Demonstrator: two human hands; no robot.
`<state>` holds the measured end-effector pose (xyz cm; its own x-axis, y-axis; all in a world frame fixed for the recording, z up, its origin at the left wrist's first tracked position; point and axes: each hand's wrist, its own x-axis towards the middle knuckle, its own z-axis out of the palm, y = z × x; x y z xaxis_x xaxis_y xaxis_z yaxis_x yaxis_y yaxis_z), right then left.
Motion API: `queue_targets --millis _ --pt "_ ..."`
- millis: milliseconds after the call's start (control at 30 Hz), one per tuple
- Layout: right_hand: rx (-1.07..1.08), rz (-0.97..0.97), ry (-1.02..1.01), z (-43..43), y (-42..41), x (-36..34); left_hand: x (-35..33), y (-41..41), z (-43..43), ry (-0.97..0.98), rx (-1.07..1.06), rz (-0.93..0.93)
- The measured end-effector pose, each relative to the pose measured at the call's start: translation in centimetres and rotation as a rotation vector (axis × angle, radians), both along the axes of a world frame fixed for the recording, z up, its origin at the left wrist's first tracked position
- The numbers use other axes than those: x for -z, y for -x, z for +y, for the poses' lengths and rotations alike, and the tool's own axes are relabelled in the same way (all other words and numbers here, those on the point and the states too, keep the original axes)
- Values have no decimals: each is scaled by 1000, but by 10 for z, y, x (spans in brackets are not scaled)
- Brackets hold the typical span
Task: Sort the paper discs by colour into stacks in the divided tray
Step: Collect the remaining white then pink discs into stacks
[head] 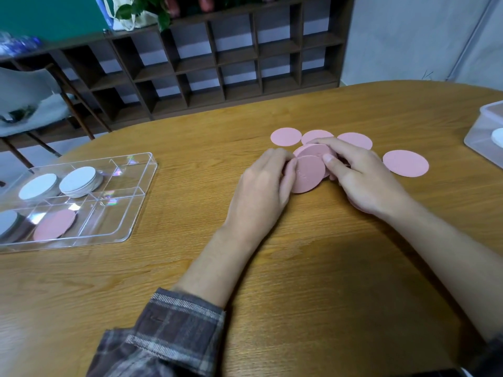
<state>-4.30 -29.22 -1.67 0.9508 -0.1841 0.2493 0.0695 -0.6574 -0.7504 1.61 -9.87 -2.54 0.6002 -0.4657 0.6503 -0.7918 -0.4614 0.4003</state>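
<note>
A loose bunch of pink paper discs (309, 172) lies on the wooden table between my hands. My left hand (262, 183) curls round its left edge, and my right hand (359, 175) curls round its right edge with the thumb on top. Other single pink discs lie flat beyond: one (285, 136) at far left, one (355, 140) behind my right hand, one (405, 163) to the right. The clear divided tray (136, 202) sits at the left with two white stacks (79, 180) in its far compartments and a pink disc (54, 224) in a near one.
A clear plastic box (484, 134) with something white inside stands at the table's right edge. A dark stack with a pale top (8, 224) fills the tray's near-left compartment. Behind the table are a wooden shelf unit (217, 58) and a grey chair (30, 102).
</note>
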Motion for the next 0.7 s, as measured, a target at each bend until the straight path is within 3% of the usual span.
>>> queue_targets --millis 300,700 --pt "-71 9 -45 7 4 -1 0 3 -5 175 -50 316" --pt "-103 -7 251 10 4 3 1 13 -10 161 -129 332"
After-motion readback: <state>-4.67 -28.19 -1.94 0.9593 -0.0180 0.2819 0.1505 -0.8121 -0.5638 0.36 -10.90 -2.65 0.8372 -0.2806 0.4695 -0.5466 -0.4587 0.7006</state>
